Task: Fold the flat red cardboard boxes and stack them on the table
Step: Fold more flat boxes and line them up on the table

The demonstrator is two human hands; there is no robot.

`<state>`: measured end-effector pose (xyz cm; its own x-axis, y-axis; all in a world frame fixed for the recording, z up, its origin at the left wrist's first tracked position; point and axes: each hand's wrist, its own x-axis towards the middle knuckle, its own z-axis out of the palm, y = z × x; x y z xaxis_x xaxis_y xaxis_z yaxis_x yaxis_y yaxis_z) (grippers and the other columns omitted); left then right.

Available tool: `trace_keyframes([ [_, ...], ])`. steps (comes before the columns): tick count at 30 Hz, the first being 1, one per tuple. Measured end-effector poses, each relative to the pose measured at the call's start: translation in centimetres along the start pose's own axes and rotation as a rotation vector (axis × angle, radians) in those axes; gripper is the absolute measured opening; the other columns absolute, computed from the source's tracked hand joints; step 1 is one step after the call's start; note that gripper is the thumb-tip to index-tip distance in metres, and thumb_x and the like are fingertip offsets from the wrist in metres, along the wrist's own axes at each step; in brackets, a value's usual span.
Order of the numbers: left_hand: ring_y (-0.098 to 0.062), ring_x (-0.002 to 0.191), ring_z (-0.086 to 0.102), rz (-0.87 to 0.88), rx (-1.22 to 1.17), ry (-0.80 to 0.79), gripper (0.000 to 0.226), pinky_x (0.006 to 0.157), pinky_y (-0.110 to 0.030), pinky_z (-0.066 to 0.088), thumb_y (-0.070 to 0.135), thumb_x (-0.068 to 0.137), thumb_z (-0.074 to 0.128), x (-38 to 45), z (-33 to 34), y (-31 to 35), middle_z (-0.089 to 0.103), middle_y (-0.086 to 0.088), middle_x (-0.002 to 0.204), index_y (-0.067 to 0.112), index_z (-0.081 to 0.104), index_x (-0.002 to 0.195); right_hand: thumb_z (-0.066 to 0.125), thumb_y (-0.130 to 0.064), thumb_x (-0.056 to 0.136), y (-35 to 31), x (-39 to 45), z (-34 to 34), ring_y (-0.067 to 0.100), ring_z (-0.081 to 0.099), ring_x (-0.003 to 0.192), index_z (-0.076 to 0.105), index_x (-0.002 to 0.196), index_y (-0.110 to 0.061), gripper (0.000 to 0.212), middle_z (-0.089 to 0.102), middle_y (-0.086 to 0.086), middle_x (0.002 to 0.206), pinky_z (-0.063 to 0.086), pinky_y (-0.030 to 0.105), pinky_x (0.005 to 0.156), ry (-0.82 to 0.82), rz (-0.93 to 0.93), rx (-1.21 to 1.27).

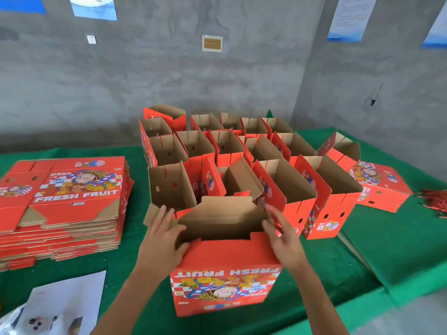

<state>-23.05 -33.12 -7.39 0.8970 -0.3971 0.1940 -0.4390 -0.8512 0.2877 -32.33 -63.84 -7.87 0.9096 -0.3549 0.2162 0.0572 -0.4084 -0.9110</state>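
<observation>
A red "FRESH FRUIT" box stands upside down at the table's near edge, its brown bottom flaps partly folded in. My left hand presses with straight fingers on the left flap. My right hand rests with spread fingers on the right flap and side. A stack of flat red boxes lies at the left. Behind the held box stand several folded open boxes in rows.
The table wears a green cloth. One folded box lies on its side at the right, next to a bundle of red strips. A white printed sheet and plastic bag lie at the near left. A grey concrete wall rises behind.
</observation>
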Motion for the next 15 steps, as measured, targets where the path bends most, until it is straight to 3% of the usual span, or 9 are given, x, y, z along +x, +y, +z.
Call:
trace_keyframes([
  [1,-0.027,0.157,-0.023,0.03,0.106,0.028,0.058,0.128,-0.042,-0.002,0.039,0.098,0.063,0.5,-0.2,1.0,-0.003,-0.01,0.174,0.03,0.045,0.153,0.062,-0.049,0.101,-0.2,-0.5,0.6,-0.005,0.049,0.133,0.055,0.141,-0.043,0.041,0.054,-0.024,0.144,0.045,0.021,0.107,-0.032,0.002,0.058],
  [3,-0.032,0.158,-0.018,0.125,0.132,0.144,0.076,0.128,-0.044,0.012,0.011,0.089,0.07,0.8,0.0,2.8,-0.009,-0.012,0.173,0.023,0.04,0.157,0.059,-0.065,0.096,0.0,-1.0,1.1,0.001,0.048,0.136,0.057,0.138,-0.043,0.048,0.053,-0.023,0.144,0.046,0.037,0.111,-0.011,0.004,0.109],
  [7,-0.024,0.161,0.007,0.4,-0.121,0.265,0.098,0.118,-0.051,0.039,-0.025,0.076,0.063,0.4,0.3,3.4,0.01,-0.004,0.174,0.02,0.038,0.159,0.062,-0.055,0.098,0.1,-0.5,0.4,0.005,0.05,0.134,0.053,0.138,-0.046,0.042,0.053,-0.022,0.139,0.047,0.043,0.111,-0.003,0.043,0.124],
  [10,-0.015,0.16,0.011,0.442,-0.2,0.206,0.106,0.089,-0.04,0.061,-0.029,0.078,0.06,-0.1,0.4,3.0,0.005,0.006,0.174,0.028,0.03,0.161,0.066,-0.047,0.099,0.1,1.0,-0.2,-0.003,0.042,0.136,0.042,0.145,-0.059,0.054,0.046,-0.018,0.142,0.043,0.028,0.106,-0.117,0.022,0.091],
  [11,-0.011,0.159,0.013,0.44,-0.258,0.193,0.103,0.09,-0.032,0.061,-0.027,0.081,0.06,-0.2,0.6,2.9,0.006,0.008,0.174,0.031,0.029,0.161,0.066,-0.045,0.099,-0.1,1.7,-0.3,-0.005,0.041,0.134,0.041,0.145,-0.062,0.054,0.045,-0.017,0.139,0.042,0.022,0.103,-0.155,0.028,0.071],
  [13,-0.002,0.155,0.021,0.369,-0.426,0.196,0.089,0.109,-0.018,0.045,-0.013,0.093,0.06,-0.3,1.0,2.8,0.015,0.017,0.171,0.038,0.029,0.16,0.066,-0.046,0.094,-0.2,3.0,-0.3,-0.001,0.046,0.129,0.048,0.139,-0.06,0.051,0.048,-0.014,0.133,0.042,0.017,0.095,-0.194,0.051,0.052],
  [15,0.004,0.146,0.036,0.224,-0.606,0.159,0.078,0.118,-0.024,0.038,0.001,0.097,0.066,-0.1,1.1,2.9,0.034,0.024,0.16,0.046,0.035,0.154,0.069,-0.047,0.089,-0.2,4.2,-0.1,0.01,0.057,0.118,0.059,0.13,-0.044,0.042,0.058,-0.009,0.123,0.047,0.025,0.09,-0.208,0.045,0.076],
])
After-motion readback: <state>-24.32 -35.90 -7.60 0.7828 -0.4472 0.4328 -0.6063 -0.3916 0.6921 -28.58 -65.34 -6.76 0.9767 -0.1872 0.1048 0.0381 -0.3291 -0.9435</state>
